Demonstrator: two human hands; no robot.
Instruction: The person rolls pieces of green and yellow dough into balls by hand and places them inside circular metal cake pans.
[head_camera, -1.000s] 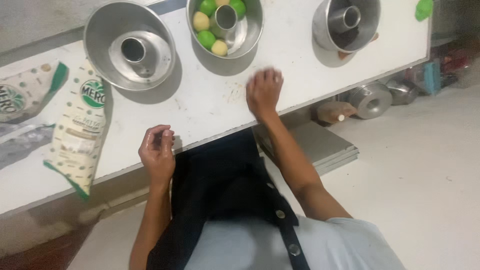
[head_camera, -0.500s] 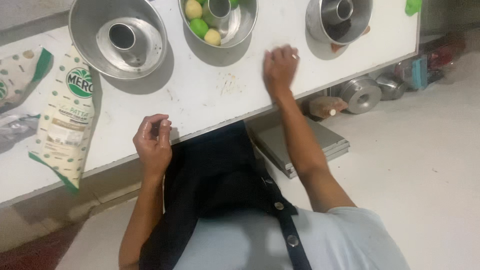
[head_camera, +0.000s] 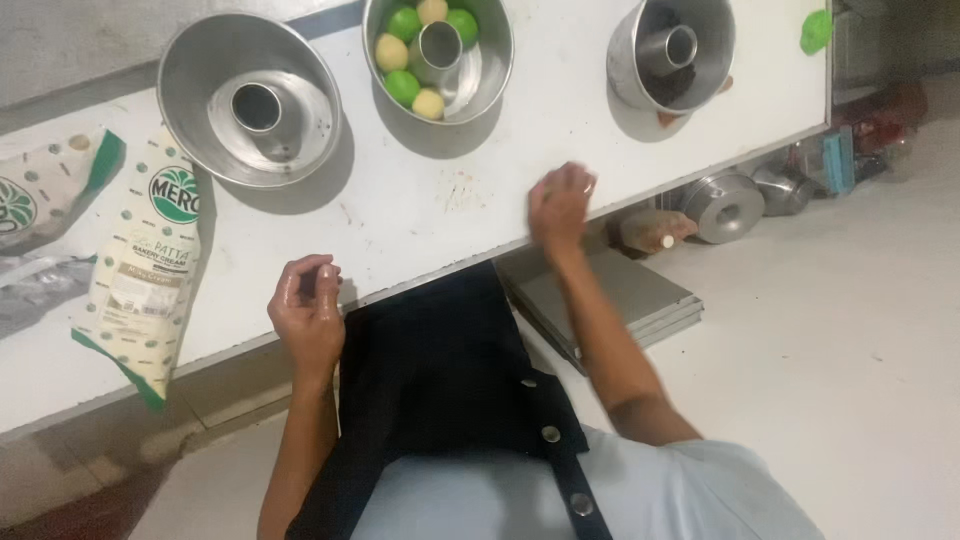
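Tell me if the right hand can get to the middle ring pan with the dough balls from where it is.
Probably yes. The right hand rests flat near the table edge, and the stretch of white tabletop between it and the middle ring pan is bare. The dough balls sit open on top.

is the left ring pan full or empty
Empty. The left ring pan shows only bare metal around its centre tube, while the middle pan holds green and yellow dough balls.
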